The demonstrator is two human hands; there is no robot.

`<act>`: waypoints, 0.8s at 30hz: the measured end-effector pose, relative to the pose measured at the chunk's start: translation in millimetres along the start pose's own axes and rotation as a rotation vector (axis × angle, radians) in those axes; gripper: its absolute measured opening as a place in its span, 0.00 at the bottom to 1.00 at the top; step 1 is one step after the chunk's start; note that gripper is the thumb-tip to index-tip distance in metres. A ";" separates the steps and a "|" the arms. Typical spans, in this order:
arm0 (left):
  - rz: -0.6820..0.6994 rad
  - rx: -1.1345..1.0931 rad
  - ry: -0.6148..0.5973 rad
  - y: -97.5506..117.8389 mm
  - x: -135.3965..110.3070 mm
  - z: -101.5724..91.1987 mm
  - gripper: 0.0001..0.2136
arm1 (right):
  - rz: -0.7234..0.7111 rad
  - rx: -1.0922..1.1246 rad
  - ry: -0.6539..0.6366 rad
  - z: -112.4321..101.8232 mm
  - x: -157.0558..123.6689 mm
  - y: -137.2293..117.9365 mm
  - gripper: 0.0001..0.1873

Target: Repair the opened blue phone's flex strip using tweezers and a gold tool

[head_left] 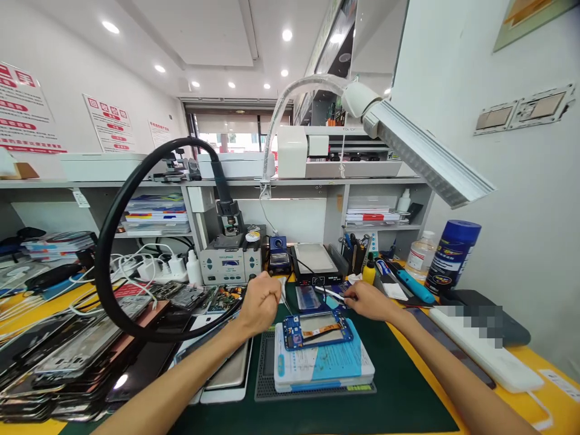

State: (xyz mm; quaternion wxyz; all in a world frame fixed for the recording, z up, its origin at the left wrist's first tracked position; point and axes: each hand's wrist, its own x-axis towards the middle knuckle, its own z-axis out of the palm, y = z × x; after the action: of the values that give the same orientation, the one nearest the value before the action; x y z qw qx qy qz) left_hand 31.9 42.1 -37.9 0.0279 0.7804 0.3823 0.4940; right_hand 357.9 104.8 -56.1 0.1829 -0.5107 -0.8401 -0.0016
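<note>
My left hand (260, 303) is closed in a fist left of a blue phone frame (294, 333). A thin metallic tip shows beside the fist, but its kind is unclear. My right hand (368, 299) pinches a slim white tool (330, 292) beyond the frame's right corner. An orange flex cable (321, 330) crosses the frame's opening. The frame lies on a white-and-blue box (324, 377), which rests on a grey perforated mat (264, 386). Behind the frame is a small clear-and-blue rectangular piece (307, 298).
A black hose (105, 241) loops on the left from a hot air station (230, 264). Stacked phone parts (81, 356) crowd the left. Behind stands a heating plate (317, 260). At right are a blue spray can (453, 257) and a white power bank-like block (489, 350). A lamp (426, 151) hangs overhead.
</note>
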 end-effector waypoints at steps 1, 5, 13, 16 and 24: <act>-0.011 0.003 -0.016 1.7 -5.8 2.3 0.10 | -0.003 0.001 -0.033 3.4 -1.4 0.7 0.12; -0.078 0.022 -0.073 3.9 -15.8 1.1 0.10 | 0.013 0.034 -0.088 6.4 -0.6 1.7 0.11; -0.115 0.026 -0.399 26.5 -12.1 -30.0 0.11 | 0.200 0.281 0.037 -48.1 -10.6 7.3 0.21; -0.103 0.043 -0.556 36.9 -10.3 -39.7 0.19 | 0.187 0.435 -0.091 -69.5 -21.6 -2.9 0.28; -0.324 0.216 -0.761 29.5 -12.1 -87.5 0.26 | 0.151 0.710 -0.370 -61.0 -37.2 -38.2 0.23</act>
State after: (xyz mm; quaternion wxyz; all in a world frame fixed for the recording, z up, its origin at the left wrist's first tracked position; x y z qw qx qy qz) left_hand -23.3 -15.5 10.1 0.1624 0.8353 0.5120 0.1172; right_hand 359.0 43.1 -3.6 0.1930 -0.4676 -0.7673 0.3940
